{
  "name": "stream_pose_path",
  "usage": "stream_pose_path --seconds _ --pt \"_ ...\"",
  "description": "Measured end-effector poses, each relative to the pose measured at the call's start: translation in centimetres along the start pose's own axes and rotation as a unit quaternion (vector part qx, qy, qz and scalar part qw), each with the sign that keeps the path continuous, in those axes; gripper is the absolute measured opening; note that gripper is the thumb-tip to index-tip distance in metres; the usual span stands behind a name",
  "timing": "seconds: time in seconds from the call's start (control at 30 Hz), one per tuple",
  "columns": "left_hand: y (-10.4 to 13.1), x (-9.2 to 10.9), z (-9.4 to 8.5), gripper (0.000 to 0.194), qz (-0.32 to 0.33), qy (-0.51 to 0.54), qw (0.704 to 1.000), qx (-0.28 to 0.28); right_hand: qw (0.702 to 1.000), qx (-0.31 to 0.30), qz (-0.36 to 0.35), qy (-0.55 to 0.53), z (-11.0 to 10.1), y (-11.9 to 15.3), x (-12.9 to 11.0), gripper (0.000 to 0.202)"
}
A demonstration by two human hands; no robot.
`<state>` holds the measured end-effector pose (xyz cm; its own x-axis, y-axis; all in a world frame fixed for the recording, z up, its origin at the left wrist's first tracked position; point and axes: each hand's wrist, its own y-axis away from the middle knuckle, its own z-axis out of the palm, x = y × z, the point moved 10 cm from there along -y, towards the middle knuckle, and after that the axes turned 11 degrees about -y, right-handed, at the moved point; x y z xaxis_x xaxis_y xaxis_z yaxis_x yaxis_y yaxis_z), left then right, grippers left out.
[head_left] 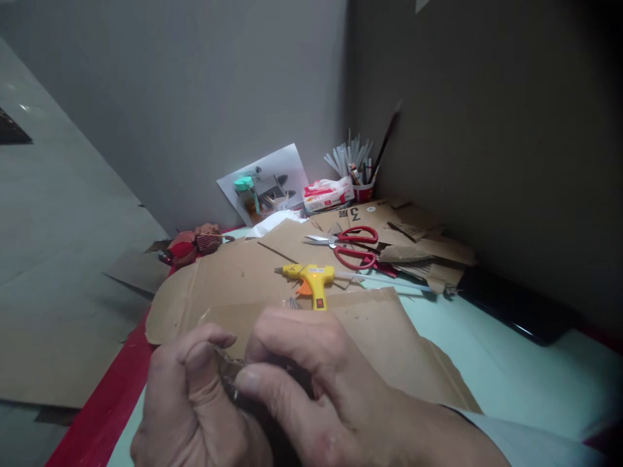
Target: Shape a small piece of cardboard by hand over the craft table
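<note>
Pale tabletop point(511, 363) stood in a grey-walled corner, cardboard sheets point(233, 285) under the glue gun point(311, 279). Both hands, left hand point(195, 402) and right hand point(321, 389), pinched a small dark piece point(228, 373), mostly hidden.

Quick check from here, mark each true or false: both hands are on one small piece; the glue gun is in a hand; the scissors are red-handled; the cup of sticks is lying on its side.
1. Both the left hand and right hand pinch one small brown piece. True.
2. The glue gun is in a hand. False: it lies on the cardboard.
3. The scissors have red handles. True.
4. The cup of sticks lies on its side. False: it stands upright.
</note>
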<state>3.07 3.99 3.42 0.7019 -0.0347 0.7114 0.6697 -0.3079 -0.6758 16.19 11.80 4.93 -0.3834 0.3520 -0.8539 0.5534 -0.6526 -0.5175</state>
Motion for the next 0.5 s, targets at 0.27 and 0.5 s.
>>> stream_pose_path --seconds 0.27,0.5 --pt "-0.3 2.0 1.6 0.031 -0.009 -0.006 1.000 -0.028 1.000 0.013 -0.015 0.007 0.0 0.0 -0.4 0.038" --pt "-0.6 2.9 2.6 0.027 -0.003 0.013 0.997 -0.070 1.000 0.008 -0.007 0.007 0.2 0.1 -0.3 0.041"
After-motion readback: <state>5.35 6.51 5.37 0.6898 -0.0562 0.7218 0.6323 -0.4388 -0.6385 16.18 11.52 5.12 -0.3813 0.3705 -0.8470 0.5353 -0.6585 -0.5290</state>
